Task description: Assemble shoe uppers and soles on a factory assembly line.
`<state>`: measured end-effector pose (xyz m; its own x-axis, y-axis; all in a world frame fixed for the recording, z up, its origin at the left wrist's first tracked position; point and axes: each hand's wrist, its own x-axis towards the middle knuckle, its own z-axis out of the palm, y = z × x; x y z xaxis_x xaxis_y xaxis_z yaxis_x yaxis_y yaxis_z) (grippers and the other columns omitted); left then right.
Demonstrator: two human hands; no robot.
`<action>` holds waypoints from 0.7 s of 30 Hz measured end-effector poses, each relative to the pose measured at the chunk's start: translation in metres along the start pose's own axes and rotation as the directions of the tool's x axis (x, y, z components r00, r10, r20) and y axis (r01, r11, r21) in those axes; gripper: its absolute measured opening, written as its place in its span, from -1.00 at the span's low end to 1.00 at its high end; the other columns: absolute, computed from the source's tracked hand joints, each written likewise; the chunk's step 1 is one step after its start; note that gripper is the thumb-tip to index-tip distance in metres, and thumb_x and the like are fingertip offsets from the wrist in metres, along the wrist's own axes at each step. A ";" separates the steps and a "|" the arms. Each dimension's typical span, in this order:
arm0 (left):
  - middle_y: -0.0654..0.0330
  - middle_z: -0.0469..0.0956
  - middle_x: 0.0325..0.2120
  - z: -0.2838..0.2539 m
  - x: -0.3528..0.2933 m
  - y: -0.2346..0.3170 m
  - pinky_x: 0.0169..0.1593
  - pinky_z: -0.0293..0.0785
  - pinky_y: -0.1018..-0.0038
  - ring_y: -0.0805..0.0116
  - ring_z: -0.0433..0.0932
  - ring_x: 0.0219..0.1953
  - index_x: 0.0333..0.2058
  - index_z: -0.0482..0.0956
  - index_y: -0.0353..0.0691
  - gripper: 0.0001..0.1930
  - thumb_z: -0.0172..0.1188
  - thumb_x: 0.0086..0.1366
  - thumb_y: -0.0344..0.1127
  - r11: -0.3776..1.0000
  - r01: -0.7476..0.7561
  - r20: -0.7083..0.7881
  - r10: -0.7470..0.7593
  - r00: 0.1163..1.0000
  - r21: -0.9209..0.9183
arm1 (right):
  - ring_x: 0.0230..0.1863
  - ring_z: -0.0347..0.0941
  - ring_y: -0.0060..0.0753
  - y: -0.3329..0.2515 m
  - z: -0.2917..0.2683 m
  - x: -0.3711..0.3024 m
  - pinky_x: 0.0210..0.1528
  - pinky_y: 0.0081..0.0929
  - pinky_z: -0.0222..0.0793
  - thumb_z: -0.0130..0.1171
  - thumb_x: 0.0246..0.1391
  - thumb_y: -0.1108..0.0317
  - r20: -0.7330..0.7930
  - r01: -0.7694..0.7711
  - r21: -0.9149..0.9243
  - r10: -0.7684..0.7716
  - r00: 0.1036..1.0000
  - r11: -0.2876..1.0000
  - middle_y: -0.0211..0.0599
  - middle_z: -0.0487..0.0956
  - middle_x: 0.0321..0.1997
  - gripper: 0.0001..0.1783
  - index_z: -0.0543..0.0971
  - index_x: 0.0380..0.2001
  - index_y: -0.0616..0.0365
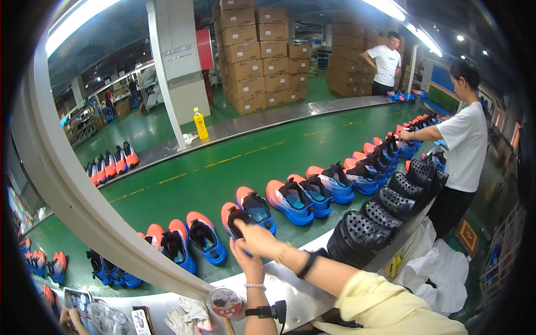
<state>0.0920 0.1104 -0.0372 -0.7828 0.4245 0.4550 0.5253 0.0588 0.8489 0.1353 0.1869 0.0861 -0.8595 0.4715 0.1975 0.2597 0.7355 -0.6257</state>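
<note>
Left hand (245,260) close beside right hand (261,241); right forearm (328,272) slanting in leftward

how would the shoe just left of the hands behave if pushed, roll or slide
The shoe would probably slide rather than roll: it sits flat, opening upward. Its black collar looks soft, so may give when gripped.

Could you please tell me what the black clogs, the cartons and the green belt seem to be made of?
Clogs: probably moulded foam or rubber, slightly shiny; smooth shells with holes.
Cartons: most likely cardboard, matte; brown, flat-sided boxes.
Belt: perhaps rubber or plastic; smooth with soft sheen, exact material unclear.
</note>
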 end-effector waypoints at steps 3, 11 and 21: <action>-0.05 0.14 0.30 0.009 -0.004 0.028 0.34 0.11 0.19 -0.02 0.15 0.35 0.03 0.36 -0.23 -0.48 0.18 0.04 -0.61 0.982 -0.048 -0.105 0.028 0.994 -0.184 | 0.01 0.50 0.10 -0.031 -0.092 -0.109 0.05 -0.14 0.43 0.19 0.14 0.18 0.152 0.189 0.160 -0.214 0.965 0.969 0.04 0.58 -0.08 -0.48 0.43 0.13 0.14; -0.02 0.37 0.10 0.000 0.023 -0.040 0.33 0.09 0.34 0.11 0.33 0.16 -0.13 0.35 -0.34 -0.54 -0.14 -0.07 -0.78 0.967 0.070 -0.359 -0.157 0.920 -0.244 | -0.09 0.54 -0.07 0.014 -0.271 -0.275 0.01 -0.26 0.42 0.31 0.00 0.35 -0.712 -0.121 0.077 0.139 0.688 0.990 -0.14 0.64 -0.20 -0.65 0.58 -0.13 0.23; -0.04 0.39 0.04 0.003 0.030 0.005 0.32 0.08 0.24 -0.02 0.31 0.17 -0.34 0.37 -0.33 -0.62 -0.21 -0.19 -0.75 0.995 0.035 -0.387 0.006 0.922 0.097 | 0.12 0.41 0.15 0.113 -0.255 -0.305 0.19 -0.15 0.30 0.28 0.07 0.26 -0.695 -0.200 0.125 0.229 0.682 0.972 0.14 0.50 0.08 -0.50 0.49 0.04 0.31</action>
<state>0.0725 0.1258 -0.0202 -0.8479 0.0416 0.5284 0.5277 0.1608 0.8341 0.5395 0.2500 0.1481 -0.2208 0.8281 0.5153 0.3695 0.5599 -0.7416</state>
